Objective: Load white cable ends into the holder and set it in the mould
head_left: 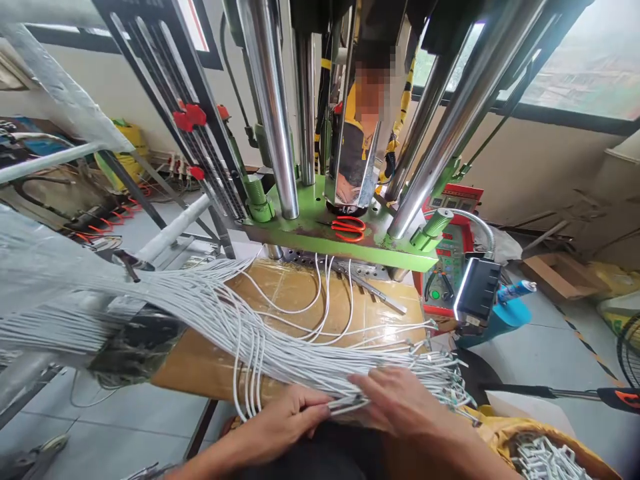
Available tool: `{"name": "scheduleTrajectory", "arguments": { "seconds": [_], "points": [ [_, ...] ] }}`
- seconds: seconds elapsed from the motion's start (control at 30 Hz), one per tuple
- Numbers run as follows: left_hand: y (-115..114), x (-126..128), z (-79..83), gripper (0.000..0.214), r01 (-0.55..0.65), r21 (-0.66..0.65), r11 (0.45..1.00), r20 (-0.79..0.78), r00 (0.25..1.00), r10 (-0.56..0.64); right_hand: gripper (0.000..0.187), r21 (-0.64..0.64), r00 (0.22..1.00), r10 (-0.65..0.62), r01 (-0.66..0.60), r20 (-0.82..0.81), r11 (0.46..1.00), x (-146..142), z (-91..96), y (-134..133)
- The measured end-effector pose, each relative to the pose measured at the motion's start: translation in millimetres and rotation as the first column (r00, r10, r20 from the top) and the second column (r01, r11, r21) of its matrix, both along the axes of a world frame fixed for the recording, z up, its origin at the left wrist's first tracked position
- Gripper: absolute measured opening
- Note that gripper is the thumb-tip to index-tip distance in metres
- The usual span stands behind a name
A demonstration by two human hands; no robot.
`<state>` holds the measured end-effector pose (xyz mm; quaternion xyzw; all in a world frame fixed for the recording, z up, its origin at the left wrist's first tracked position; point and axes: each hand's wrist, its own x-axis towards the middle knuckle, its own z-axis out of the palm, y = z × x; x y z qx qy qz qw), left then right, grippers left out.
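Note:
A thick bundle of thin white cables (pixel 210 313) runs from the left across a taped cardboard sheet (pixel 295 293) and ends in metal plug tips (pixel 445 377) at the right. My left hand (pixel 287 417) pinches a few cable ends near the sheet's front edge, fingers closed. My right hand (pixel 400 400) lies over the cable ends just right of it, fingers curled on the wires. Both hands meet at a small metal connector (pixel 347 402).
A green moulding press (pixel 340 233) with chrome columns (pixel 270 107) stands behind the sheet, orange scissors (pixel 349 228) on its base. A red control box (pixel 450 247) and a black lamp (pixel 477 290) stand right. A yellow bag of white parts (pixel 543 457) is at lower right.

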<state>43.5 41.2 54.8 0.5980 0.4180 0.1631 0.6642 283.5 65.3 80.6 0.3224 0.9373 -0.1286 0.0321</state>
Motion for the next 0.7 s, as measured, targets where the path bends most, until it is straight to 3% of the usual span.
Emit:
{"name": "scheduleTrajectory", "arguments": {
  "seconds": [0.07,0.13,0.23,0.3,0.37,0.43,0.53,0.7],
  "points": [
    [-1,-7,-5.0,0.043,-0.03,-0.087,0.996,0.016,0.999,0.032,0.016,-0.058,0.999,-0.042,0.044,0.03,0.997,4,7.5,8],
    [-3,-8,-7.7,0.042,-0.049,-0.251,0.967,0.055,0.996,0.065,0.016,-0.056,0.995,-0.061,0.066,0.083,0.996,1,7.8,10],
    [-4,-1,-7.2,0.045,-0.063,-0.376,0.924,0.115,0.987,0.114,0.013,-0.033,0.996,0.018,-0.015,0.087,0.999,-17,-2.3,-2],
    [-4,0,-5.4,0.047,-0.055,-0.352,0.934,0.145,0.983,0.112,0.009,-0.021,0.999,0.04,-0.039,0.035,0.999,-26,-7.3,-10],
    [-4,-4,-3.7,0.048,-0.046,-0.311,0.949,0.157,0.983,0.098,0.007,-0.004,1.0,-0.028,0.028,-0.004,1.0,-25,-6.4,-11],
    [-3,-12,-2.0,0.047,-0.036,-0.282,0.959,0.15,0.985,0.081,0.011,-0.05,0.994,-0.097,0.094,-0.055,0.994,-18,-2.0,-6],
    [-3,-19,1.0,0.043,0.006,-0.24,0.971,0.138,0.99,0.028,0.011,-0.096,0.99,-0.092,0.082,-0.105,0.992,-11,0.2,1],
    [0,-9,5.1,0.042,0.027,-0.11,0.994,0.129,0.992,-0.013,0.014,0.144,0.994,-0.041,0.056,-0.105,0.988,-25,-10.2,-6]
  ]
}}
